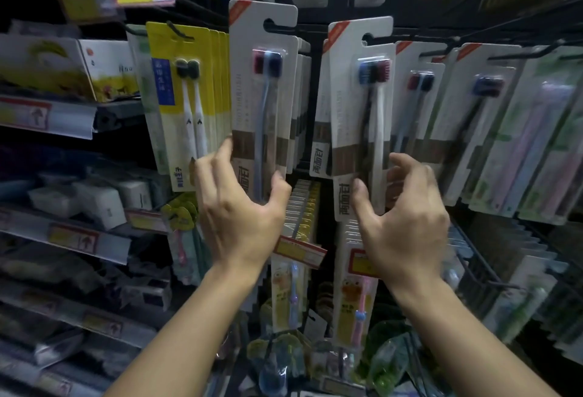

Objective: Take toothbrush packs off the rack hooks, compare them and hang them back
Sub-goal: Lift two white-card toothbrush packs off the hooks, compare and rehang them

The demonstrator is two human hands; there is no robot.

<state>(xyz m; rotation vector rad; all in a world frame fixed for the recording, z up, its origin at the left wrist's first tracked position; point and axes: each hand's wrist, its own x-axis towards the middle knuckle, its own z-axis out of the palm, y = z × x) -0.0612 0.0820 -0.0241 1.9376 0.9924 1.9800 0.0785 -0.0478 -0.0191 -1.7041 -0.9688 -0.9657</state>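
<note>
Two white toothbrush packs with brown bands are at the front of the rack. My left hand (239, 207) grips the lower part of the left pack (262, 87), thumb and fingers on its two edges. That pack's hanging slot sits level with a black hook (303, 29). My right hand (407, 217) holds the lower end of the right pack (362, 103), whose slot is at another hook. More packs of the same kind hang behind each one.
Yellow toothbrush packs (186, 97) hang to the left, green and white packs (542, 144) to the right. Children's toothbrush packs (356, 286) hang on lower hooks under my hands. Shelves with price strips (72, 239) and boxes run along the left.
</note>
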